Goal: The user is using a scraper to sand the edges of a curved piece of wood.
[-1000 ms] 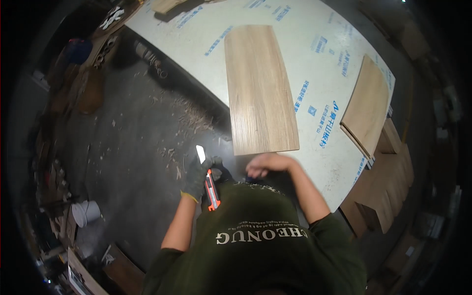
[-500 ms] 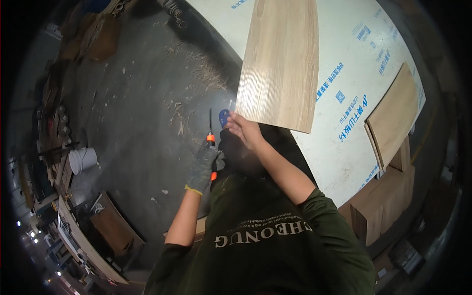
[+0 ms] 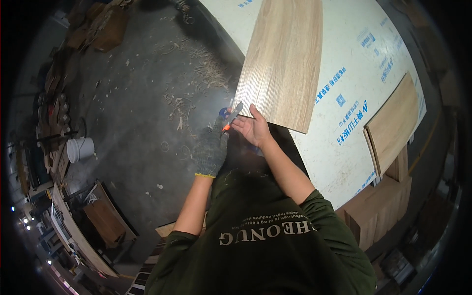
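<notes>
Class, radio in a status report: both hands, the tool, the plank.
Left hand, gloved, grips orange utility knife. Right hand bare, open, at near corner of wood-grain plank. Shavings on floor beside.

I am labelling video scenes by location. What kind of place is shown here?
Probably a woodworking or flooring workshop: wood-grain planks lie on a white sheet, shavings litter the concrete floor, and board stacks stand nearby.

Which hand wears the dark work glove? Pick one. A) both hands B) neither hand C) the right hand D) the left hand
D: the left hand wears the dark glove with a yellow cuff and holds the orange knife, while the right hand is bare at the plank corner.
</notes>
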Demonstrator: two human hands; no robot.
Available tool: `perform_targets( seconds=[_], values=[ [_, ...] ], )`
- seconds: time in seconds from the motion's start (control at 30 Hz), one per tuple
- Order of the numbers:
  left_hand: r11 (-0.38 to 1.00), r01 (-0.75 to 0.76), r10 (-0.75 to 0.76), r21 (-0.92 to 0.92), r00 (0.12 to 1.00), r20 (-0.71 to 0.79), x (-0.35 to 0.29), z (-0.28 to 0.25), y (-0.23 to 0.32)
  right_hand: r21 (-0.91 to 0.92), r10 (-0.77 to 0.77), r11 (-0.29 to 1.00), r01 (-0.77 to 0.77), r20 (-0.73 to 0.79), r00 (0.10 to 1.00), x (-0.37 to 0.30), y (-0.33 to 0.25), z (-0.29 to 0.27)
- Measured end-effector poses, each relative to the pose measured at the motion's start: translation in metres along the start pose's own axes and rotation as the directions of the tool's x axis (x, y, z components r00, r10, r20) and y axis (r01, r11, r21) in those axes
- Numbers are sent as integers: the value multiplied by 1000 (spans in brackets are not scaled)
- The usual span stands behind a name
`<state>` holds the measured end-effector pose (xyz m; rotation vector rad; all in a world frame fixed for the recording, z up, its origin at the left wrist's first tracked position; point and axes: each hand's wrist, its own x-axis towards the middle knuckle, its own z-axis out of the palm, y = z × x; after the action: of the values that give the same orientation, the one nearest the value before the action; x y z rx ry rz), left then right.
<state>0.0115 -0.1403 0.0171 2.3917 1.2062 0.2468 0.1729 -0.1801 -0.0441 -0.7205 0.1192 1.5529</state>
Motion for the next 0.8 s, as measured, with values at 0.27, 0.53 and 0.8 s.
perform_targets(
  seconds=[0.27,0.53,0.8],
  values=[
    [999,35,-34,19,997,-69,-13,1,0,-26,3,1000,-2,40,999,0,1,-5],
    [993,20,-24,114,999,31,-16,-3,-8,-86,-30,996,32,29,999,-1,1,-8],
    [976,-7,4,217,1000,16,-15,0,-21,-124,-31,992,36,41,999,-1,3,-10]
  ],
)
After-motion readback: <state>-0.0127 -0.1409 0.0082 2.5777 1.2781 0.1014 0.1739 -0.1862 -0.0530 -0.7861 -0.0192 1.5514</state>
